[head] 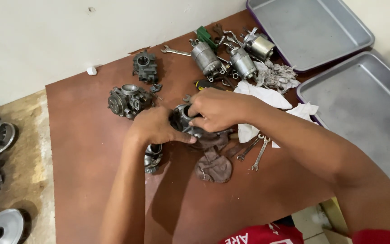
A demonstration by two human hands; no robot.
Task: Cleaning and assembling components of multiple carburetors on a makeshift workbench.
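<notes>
Both forearms reach in; left hand (152,129) and right hand (215,110) clasp the carburetor body (183,119). Best kept steadied low over the worktop (91,149).

Soft, even daylight fills the head view, bright on the pale wall (46,40) and flatter over the brown board (91,180). Forearms cast broad, soft-edged shadows toward the near edge. A dull sheen, not glare, lies on the two grey metal trays (362,104). The left hand (152,129) and right hand (217,110) look slightly soft. Wide-angle stretch bends the right margin.
</notes>
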